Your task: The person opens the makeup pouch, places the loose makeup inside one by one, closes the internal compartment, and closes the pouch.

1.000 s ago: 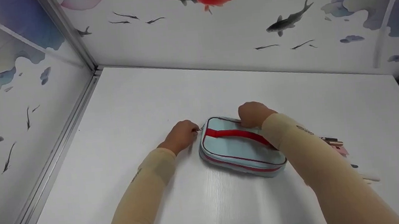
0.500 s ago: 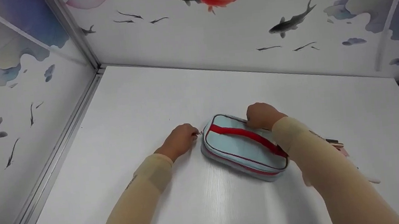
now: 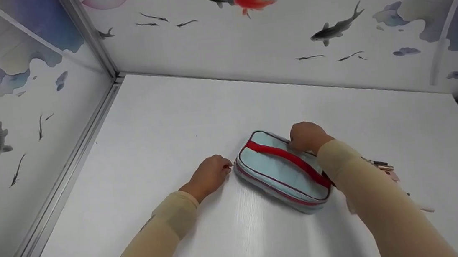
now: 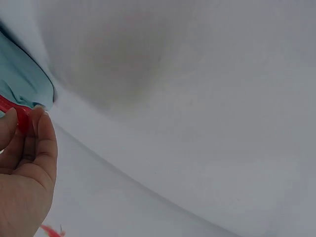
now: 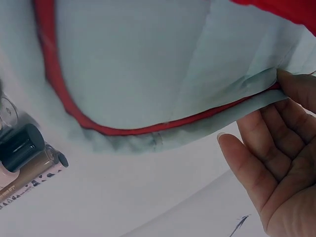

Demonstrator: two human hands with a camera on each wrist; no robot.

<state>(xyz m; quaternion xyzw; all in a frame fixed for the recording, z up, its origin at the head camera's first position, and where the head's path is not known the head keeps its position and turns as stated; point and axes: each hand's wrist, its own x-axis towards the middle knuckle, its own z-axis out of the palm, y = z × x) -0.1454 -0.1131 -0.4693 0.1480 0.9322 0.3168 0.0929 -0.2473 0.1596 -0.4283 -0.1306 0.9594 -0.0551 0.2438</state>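
Note:
A light blue cosmetic bag (image 3: 281,167) with red piping and a red strap handle (image 3: 286,155) lies on the white table, its lid down. At its left end my left hand (image 3: 208,176) pinches a small zipper pull. In the left wrist view that red pull (image 4: 22,118) sits between thumb and fingers, beside the bag's corner (image 4: 22,74). My right hand (image 3: 307,135) is at the bag's far side. Up close in the right wrist view, the right hand (image 5: 286,158) pinches the bag's fabric edge along the red seam (image 5: 163,127) between thumb and fingers.
Right of the bag lie several small makeup items (image 3: 384,166), partly hidden by the right sleeve (image 3: 377,189). A dark-capped bottle (image 5: 24,145) is among them. White panels with painted fish (image 3: 252,3) border the table at the back and left.
My left hand has come nearer along the bag's left end with the pull. The bag has turned slightly clockwise and shifted right, with the right hand still on its far edge.

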